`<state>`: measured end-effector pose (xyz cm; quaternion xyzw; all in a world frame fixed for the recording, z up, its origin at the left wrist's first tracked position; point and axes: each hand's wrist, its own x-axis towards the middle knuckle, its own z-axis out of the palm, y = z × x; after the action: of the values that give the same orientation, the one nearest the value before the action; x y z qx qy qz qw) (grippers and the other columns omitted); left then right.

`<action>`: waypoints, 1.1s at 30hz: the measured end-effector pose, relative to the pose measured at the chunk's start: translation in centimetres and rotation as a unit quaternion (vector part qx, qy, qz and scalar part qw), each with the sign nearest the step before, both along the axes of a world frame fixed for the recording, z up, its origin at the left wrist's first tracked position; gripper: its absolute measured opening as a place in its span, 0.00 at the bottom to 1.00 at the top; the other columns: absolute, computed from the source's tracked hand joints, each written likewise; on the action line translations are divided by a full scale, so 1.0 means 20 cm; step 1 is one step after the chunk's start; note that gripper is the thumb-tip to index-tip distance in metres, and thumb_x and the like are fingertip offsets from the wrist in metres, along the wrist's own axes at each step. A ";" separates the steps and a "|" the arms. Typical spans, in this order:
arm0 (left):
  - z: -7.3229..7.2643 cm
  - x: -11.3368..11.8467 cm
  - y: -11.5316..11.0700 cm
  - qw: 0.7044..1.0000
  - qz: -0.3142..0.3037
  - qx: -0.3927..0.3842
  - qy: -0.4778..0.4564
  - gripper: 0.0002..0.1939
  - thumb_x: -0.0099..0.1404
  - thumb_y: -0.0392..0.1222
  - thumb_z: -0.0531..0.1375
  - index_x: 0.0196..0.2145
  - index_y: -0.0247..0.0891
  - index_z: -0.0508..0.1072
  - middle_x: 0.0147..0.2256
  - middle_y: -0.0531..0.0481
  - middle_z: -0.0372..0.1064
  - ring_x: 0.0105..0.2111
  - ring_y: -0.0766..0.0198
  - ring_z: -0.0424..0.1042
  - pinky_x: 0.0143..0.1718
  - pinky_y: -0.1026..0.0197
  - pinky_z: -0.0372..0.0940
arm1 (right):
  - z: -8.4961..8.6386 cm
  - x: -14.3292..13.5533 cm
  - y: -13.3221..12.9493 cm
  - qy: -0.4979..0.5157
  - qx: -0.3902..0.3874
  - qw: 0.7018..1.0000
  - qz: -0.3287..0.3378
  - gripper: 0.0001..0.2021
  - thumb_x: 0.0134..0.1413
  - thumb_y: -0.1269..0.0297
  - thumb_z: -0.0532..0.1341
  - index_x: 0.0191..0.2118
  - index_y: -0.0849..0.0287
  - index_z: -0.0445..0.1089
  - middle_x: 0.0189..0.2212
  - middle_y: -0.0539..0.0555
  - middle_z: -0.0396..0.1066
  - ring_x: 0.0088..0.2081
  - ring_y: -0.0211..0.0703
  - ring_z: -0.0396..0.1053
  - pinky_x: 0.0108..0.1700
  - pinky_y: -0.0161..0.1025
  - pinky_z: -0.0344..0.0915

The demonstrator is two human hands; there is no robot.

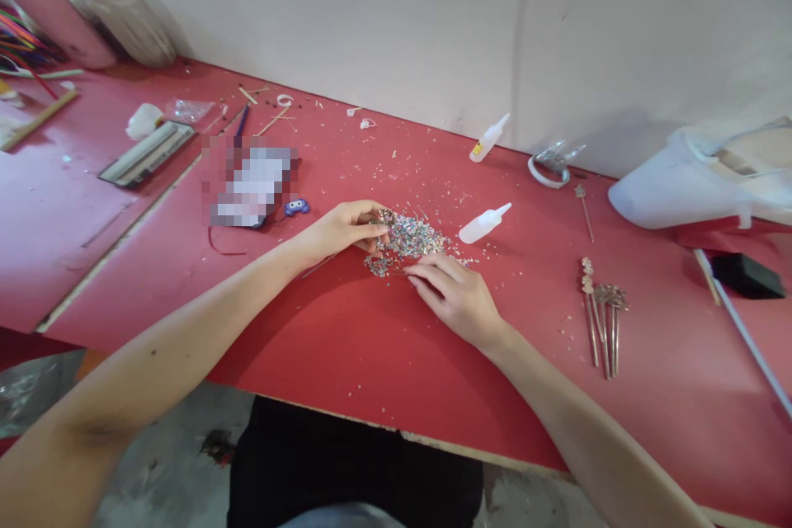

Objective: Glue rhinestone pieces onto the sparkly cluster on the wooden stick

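A heap of small glittering rhinestones (416, 236) lies on the red table in front of me. At its left edge my left hand (354, 228) is closed on a thin stick with a glittery head (387, 217); the stick's other end shows below my wrist. My right hand (454, 290) is at the heap's near side, its fingers pinched on a thin tool (399, 271) that points left toward a few rhinestones. The tool's exact kind is too small to make out. A white squeeze bottle (484, 224) lies just right of the heap.
Another squeeze bottle (488, 139) is near the wall. Finished-looking glittery sticks (610, 322) lie at the right, near a white bucket (656, 177) and a black block (747, 275). On the left are a blurred-out phone (253, 186), a small blue trinket (297, 206) and a pink bottle (58, 12).
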<state>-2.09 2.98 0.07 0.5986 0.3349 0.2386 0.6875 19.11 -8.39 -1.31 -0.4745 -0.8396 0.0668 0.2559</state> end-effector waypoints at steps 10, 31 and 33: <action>0.01 0.01 0.00 1.000 0.005 -0.006 0.011 0.09 0.63 0.35 0.60 0.42 0.33 0.69 0.31 0.50 0.72 0.26 0.71 0.71 0.32 0.64 0.69 | 0.00 0.00 0.02 -0.005 -0.021 1.000 -0.008 0.11 0.66 0.67 0.52 0.44 0.56 0.71 0.38 0.55 0.73 0.38 0.41 0.72 0.40 0.38 0.70; 0.03 0.00 0.00 0.999 0.009 -0.027 0.017 0.06 0.64 0.33 0.59 0.40 0.32 0.69 0.31 0.49 0.72 0.25 0.70 0.71 0.33 0.62 0.69 | 0.01 0.12 -0.02 -0.021 0.025 0.999 -0.032 0.08 0.62 0.70 0.57 0.44 0.56 0.70 0.38 0.54 0.73 0.37 0.39 0.73 0.37 0.35 0.69; 0.02 0.00 0.00 1.000 0.007 -0.026 0.016 0.06 0.64 0.33 0.58 0.40 0.32 0.69 0.31 0.49 0.72 0.25 0.70 0.72 0.33 0.63 0.69 | 0.00 0.11 -0.01 -0.023 0.025 0.999 -0.033 0.08 0.62 0.69 0.56 0.44 0.56 0.70 0.38 0.54 0.73 0.37 0.39 0.73 0.37 0.35 0.69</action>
<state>-2.08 2.91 0.56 0.5822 0.3558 0.2250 0.6956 21.26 -8.66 -1.24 -0.4963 -0.8308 0.0261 0.2506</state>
